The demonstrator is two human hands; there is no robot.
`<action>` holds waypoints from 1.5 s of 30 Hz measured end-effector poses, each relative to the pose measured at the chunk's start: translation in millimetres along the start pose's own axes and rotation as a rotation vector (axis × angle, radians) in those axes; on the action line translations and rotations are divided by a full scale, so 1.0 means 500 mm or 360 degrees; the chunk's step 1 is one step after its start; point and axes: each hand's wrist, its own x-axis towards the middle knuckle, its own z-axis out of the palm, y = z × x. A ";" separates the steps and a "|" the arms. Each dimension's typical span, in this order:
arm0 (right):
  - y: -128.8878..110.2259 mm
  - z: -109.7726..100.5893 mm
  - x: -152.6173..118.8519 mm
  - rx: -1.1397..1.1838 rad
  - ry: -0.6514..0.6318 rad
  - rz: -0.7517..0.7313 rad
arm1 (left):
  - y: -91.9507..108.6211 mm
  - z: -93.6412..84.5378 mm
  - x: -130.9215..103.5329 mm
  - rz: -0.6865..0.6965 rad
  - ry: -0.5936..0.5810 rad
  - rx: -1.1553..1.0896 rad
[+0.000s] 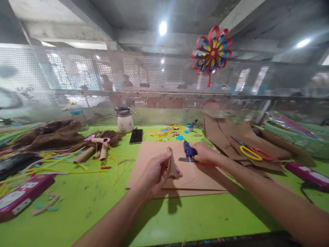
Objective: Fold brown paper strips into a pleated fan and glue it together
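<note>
Brown paper folded into narrow pleats (172, 166) is pinched in my left hand (158, 171), above a stack of brown paper sheets (149, 154). My right hand (204, 152) is wrapped round a dark blue glue gun (189, 149) to the right of the folded paper. A clear glue stick (191, 168) extends from the glue gun toward me. Beneath the gun, a dark flat strip (183, 159) rests on the sheets. The pleated paper and the glue gun are apart.
Brown paper with scissors (250, 152) lies right, beside a green basket (303, 140). A phone (136, 136), a jar (125, 120) and paper scraps (167, 132) stand behind. Paper rolls (103, 151) and a purple power strip (25, 195) are left; another power strip (308, 175) is right.
</note>
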 end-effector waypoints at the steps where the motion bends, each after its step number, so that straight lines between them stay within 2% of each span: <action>1: 0.001 0.007 0.005 -0.0007 0.0016 0.0001 | 0.001 -0.001 0.000 0.0000 -0.0015 0.0000; 4: 0.008 0.019 0.019 0.0027 0.0083 -0.0007 | 0.002 -0.003 0.001 -0.0016 -0.0034 0.0019; 7: 0.020 0.014 0.028 0.0082 0.0210 0.0040 | 0.001 -0.006 0.003 -0.0010 -0.0014 0.0033; 11: 0.040 -0.026 0.018 0.0226 0.0422 0.0191 | -0.007 -0.014 0.013 -0.0014 0.0042 0.0020; 13: 0.039 -0.052 -0.008 0.0387 0.0442 0.0239 | -0.011 -0.018 0.019 -0.0021 0.0063 -0.0001; 14: 0.032 -0.065 -0.027 0.0521 0.0409 0.0214 | -0.012 -0.020 0.022 -0.0024 0.0069 -0.0013; 15: 0.021 -0.077 -0.050 0.0955 0.0390 0.0120 | -0.012 -0.021 0.023 -0.0026 0.0075 -0.0022; 17: -0.013 -0.096 -0.102 0.1658 0.0201 -0.0138 | -0.010 -0.022 0.025 -0.0020 0.0087 -0.0028; 19: -0.051 -0.107 -0.152 0.1893 0.0009 -0.0257 | -0.008 -0.022 0.025 0.0003 0.0094 -0.0023; 22: -0.090 -0.110 -0.204 0.1619 -0.0176 -0.0346 | -0.009 -0.024 0.026 0.0058 0.0095 0.0020; 26: -0.090 -0.092 -0.215 0.1333 -0.0137 -0.0346 | -0.018 -0.027 0.030 0.0076 0.0082 0.0127; 30: -0.072 -0.074 -0.205 0.1328 -0.0163 -0.0310 | -0.022 -0.029 0.033 0.0018 0.0046 0.0160; 40: -0.066 -0.071 -0.212 0.1225 -0.0116 -0.0209 | -0.022 -0.030 0.029 0.0000 -0.0038 0.0254; 45: -0.059 -0.067 -0.211 0.1219 -0.0146 -0.0193 | -0.025 -0.027 0.029 0.0004 0.0011 0.0260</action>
